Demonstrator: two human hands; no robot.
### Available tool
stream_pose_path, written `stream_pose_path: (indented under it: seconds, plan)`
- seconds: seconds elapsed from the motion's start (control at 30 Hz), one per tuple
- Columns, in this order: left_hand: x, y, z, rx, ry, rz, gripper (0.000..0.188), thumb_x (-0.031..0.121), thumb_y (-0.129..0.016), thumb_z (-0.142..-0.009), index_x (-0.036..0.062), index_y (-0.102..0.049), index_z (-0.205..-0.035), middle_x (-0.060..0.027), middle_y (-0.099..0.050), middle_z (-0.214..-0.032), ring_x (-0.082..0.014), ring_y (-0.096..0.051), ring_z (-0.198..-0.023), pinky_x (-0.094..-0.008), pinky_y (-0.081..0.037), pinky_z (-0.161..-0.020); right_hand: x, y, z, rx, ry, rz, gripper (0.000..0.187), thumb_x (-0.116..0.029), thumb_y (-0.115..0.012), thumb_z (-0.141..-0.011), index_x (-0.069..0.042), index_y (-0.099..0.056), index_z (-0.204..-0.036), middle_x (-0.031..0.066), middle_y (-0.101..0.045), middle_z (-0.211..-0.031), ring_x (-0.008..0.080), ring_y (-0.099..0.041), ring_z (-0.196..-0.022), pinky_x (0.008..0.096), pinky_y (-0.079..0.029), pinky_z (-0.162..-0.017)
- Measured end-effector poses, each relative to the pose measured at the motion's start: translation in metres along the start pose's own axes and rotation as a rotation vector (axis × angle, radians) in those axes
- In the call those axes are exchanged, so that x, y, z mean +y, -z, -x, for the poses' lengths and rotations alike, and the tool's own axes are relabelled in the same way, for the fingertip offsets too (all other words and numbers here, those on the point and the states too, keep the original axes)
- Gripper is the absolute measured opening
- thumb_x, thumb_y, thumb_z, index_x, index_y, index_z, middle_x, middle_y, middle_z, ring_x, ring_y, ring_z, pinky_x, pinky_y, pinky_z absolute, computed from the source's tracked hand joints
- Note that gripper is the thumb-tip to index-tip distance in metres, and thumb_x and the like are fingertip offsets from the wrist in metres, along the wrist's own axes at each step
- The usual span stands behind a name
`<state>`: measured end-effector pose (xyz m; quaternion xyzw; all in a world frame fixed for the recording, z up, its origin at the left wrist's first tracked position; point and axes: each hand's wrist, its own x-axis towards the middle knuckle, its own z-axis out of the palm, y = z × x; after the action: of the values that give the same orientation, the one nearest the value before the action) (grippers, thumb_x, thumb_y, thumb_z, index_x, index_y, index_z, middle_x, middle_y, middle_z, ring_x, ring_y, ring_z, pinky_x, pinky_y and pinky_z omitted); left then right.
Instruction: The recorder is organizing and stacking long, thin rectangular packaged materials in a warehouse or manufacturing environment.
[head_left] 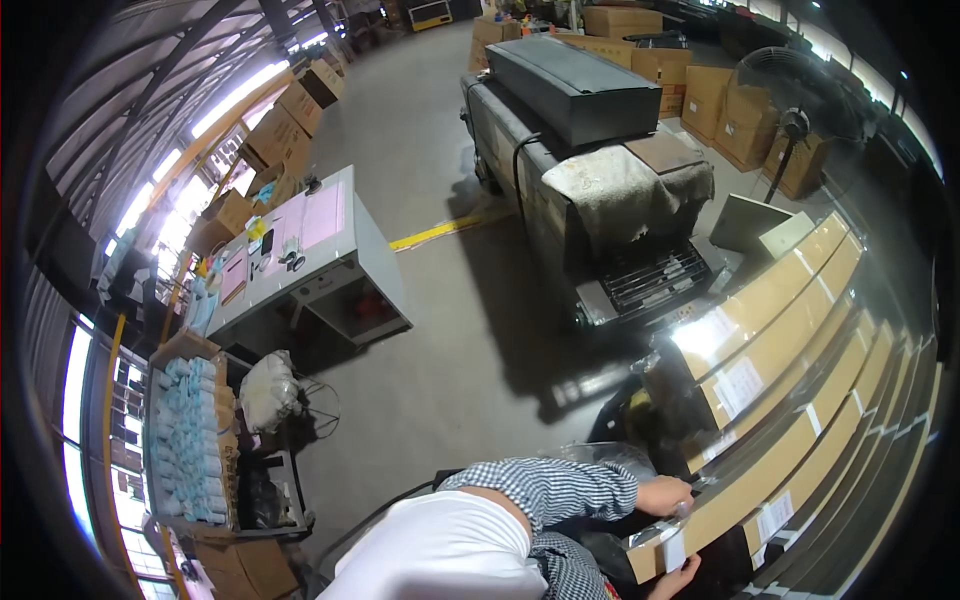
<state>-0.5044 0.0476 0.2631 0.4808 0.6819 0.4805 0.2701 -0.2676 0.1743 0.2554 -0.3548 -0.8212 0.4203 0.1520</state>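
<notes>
A long flat cardboard box runs up and to the right from the lower right, with a white strip over its near end. My left hand is at its upper side edge, fingers closed. A small shiny clear bit shows at those fingertips; I cannot make out what it is. Below the same end, my right hand curls its fingers at the lower edge, with part of the hand cut off by the frame. Similar long boxes lie alongside in a stack, with white strips and labels.
A dark machine with a cloth on it stands ahead. At the left are a grey desk and a bin of blue-white rolls. Clear plastic film lies near my left forearm. A standing fan is at the far right.
</notes>
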Motion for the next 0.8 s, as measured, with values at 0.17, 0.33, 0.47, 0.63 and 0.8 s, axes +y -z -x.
stream_pose_path:
  seconds: [0.17,0.33,0.47,0.63,0.8]
  plan:
    - [-0.006,-0.024,0.001,-0.078,0.647,1.136,0.036,0.036,-0.058,-0.093,0.0101,-0.053,-0.068,-0.0024,-0.049,-0.054,-0.0162,-0.046,-0.041,-0.0319,-0.032,-0.039,-0.078,0.011,-0.021,-0.003,-0.169,-0.373,0.036,0.007,-0.047,-0.089,0.008,-0.054,-0.125,0.0224,-0.06,-0.118,0.0318,-0.057,-0.114,0.0392,-0.046,-0.099]
    - [0.02,-0.057,0.023,0.361,0.682,0.437,0.037,0.034,-0.06,-0.088,-0.0029,-0.064,-0.087,-0.0203,-0.068,-0.083,-0.037,-0.067,-0.081,-0.0434,-0.05,-0.075,-0.06,-0.014,-0.009,-0.1,0.08,-0.202,0.023,-0.012,-0.056,-0.093,-0.001,-0.061,-0.112,0.0157,-0.067,-0.103,0.0271,-0.065,-0.094,0.0363,-0.052,-0.081]
    - [-0.024,-0.084,0.032,0.427,0.568,0.183,0.029,0.034,-0.06,-0.086,0.0056,-0.061,-0.093,-0.0235,-0.065,-0.084,-0.0427,-0.064,-0.084,-0.0488,-0.049,-0.072,-0.081,-0.033,0.005,-0.072,0.061,-0.169,0.022,-0.012,-0.056,-0.093,-0.001,-0.06,-0.111,0.0149,-0.066,-0.103,0.026,-0.065,-0.093,0.0357,-0.052,-0.081]
    - [-0.077,-0.096,0.035,0.34,0.755,0.125,0.023,0.021,-0.056,-0.086,0.0055,-0.056,-0.103,-0.0228,-0.067,-0.09,-0.0435,-0.065,-0.085,-0.0511,-0.049,-0.076,-0.096,-0.052,0.01,-0.009,0.05,-0.219,0.02,-0.011,-0.056,-0.093,-0.001,-0.059,-0.11,0.0138,-0.065,-0.102,0.0246,-0.064,-0.092,0.0348,-0.052,-0.08]
    - [-0.045,-0.054,0.05,-0.08,0.393,0.072,0.036,0.008,-0.056,-0.082,0.0059,-0.06,-0.118,-0.0215,-0.068,-0.103,-0.0382,-0.065,-0.102,-0.0455,-0.05,-0.085,-0.114,-0.06,0.006,0.017,0.066,-0.241,0.019,-0.011,-0.056,-0.093,-0.001,-0.058,-0.109,0.0128,-0.064,-0.101,0.0233,-0.063,-0.091,0.034,-0.051,-0.079]
